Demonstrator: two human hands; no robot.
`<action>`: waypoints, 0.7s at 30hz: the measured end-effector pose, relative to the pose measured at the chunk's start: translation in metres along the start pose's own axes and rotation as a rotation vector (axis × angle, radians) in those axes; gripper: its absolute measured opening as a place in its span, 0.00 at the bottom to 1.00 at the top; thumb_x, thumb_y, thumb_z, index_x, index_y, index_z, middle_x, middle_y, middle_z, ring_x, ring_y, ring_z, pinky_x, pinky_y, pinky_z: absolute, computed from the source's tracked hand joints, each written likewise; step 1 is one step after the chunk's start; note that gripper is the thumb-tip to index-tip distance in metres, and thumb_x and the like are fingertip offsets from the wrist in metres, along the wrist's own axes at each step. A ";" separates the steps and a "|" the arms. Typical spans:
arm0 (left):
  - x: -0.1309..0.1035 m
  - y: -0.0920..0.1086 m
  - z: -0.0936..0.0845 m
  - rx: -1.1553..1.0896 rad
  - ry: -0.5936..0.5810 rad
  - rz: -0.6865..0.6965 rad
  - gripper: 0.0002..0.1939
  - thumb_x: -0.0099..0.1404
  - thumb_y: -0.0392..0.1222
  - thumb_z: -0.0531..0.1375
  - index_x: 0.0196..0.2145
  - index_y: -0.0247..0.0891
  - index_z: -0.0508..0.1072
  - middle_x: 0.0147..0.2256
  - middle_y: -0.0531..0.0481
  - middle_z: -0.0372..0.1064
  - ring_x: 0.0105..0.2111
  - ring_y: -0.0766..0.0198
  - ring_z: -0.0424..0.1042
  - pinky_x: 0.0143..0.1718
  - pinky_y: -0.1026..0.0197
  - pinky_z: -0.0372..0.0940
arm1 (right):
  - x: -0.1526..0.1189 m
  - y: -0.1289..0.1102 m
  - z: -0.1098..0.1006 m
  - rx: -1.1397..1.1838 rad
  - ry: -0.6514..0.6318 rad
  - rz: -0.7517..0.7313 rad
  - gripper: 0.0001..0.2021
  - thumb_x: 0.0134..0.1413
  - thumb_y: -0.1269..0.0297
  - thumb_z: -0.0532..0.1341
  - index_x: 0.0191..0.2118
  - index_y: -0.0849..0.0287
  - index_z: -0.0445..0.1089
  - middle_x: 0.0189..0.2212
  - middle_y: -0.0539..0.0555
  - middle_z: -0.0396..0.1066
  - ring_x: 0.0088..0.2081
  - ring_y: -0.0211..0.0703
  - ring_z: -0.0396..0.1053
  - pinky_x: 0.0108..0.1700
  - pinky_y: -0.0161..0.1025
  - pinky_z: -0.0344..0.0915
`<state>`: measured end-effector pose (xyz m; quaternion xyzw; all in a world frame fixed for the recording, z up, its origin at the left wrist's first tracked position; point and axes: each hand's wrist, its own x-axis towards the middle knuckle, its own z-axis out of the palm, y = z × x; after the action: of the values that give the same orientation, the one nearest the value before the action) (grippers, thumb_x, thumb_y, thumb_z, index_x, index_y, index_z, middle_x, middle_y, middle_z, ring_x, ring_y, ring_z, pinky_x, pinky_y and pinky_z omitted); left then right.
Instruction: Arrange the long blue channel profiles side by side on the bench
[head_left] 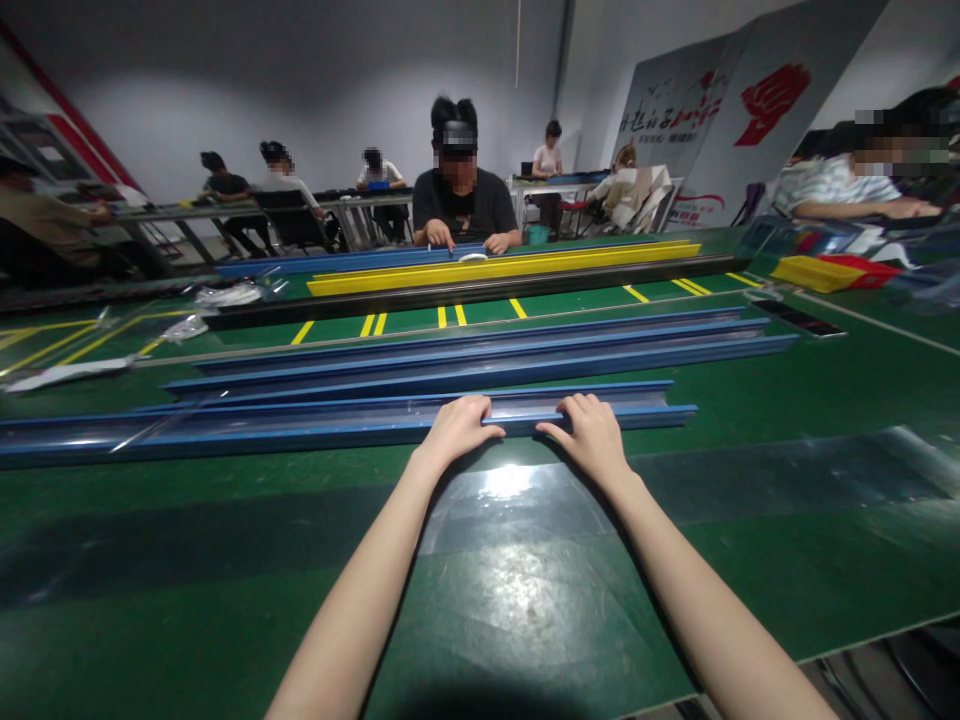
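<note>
Lying before us: nearest blue channel (349,426), near rail (520,426) between our thumbs and fingers.
Clear lining (520,408): apparently in place; full seating we cannot tell.
Left hand (454,432): thumb and fingers closed on near rail.
Right hand (598,437): likewise.
Clear strip (517,508): flat on our side, unfitted by our judgement.

- A grey display panel (726,140) is bearing large brush-style characters (664,118) in black and red; these are blurring beyond reading.
- A smaller line of characters (660,142) is running beneath, likewise illegible.
- A red fist emblem (772,105) is standing out at the right.
- Red lettering (694,212) is showing lower down, unreadable.
</note>
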<state>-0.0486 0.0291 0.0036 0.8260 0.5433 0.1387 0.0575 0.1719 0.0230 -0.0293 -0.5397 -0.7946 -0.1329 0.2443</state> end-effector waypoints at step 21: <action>-0.001 0.002 -0.003 0.006 -0.018 -0.001 0.14 0.54 0.52 0.60 0.27 0.39 0.65 0.31 0.51 0.69 0.32 0.61 0.67 0.30 0.64 0.56 | 0.001 0.005 0.003 0.018 0.048 0.090 0.23 0.45 0.39 0.53 0.25 0.57 0.61 0.25 0.54 0.63 0.32 0.45 0.58 0.33 0.39 0.49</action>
<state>-0.0483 0.0274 0.0063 0.8270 0.5438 0.1296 0.0600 0.1756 0.0278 -0.0318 -0.5692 -0.7646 -0.1276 0.2739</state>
